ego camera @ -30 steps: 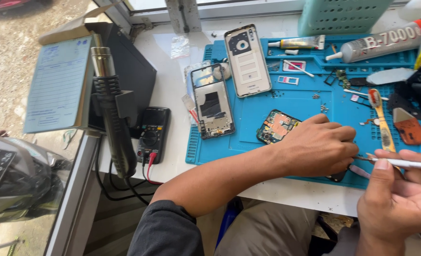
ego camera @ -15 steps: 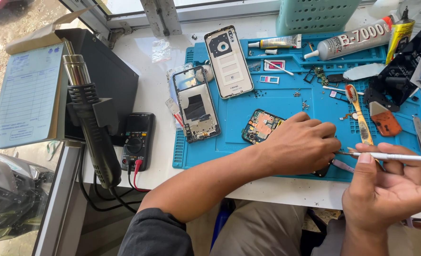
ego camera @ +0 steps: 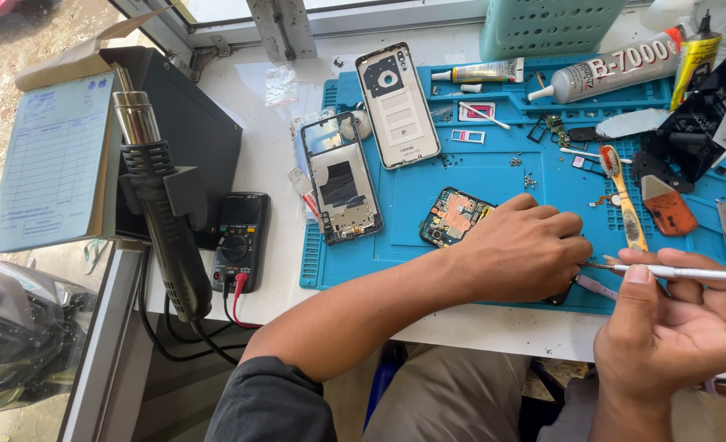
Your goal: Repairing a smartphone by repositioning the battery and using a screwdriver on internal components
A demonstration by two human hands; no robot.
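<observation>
- A black hot-air gun [ego camera: 162,221] stands at the white bench's [ego camera: 265,164] left edge, beside a black multimeter [ego camera: 240,241].
- On the blue silicone repair mat [ego camera: 494,176] lie a bare grey phone frame [ego camera: 342,178] and an orange circuit board [ego camera: 454,217].
- The left hand [ego camera: 526,250] is curled, pressing down a small dark part, probably a phone piece, mostly hidden.
- The right hand [ego camera: 674,327] pinches a thin white-handled tool [ego camera: 682,272], its tip at the left hand's fingers.

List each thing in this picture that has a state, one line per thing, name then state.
left hand: pressed down on a small dark part on the blue mat
right hand: gripping a thin white brush
phone frame: opened, lying flat
back cover: removed, inner side up
circuit board: taken out, bare
</observation>
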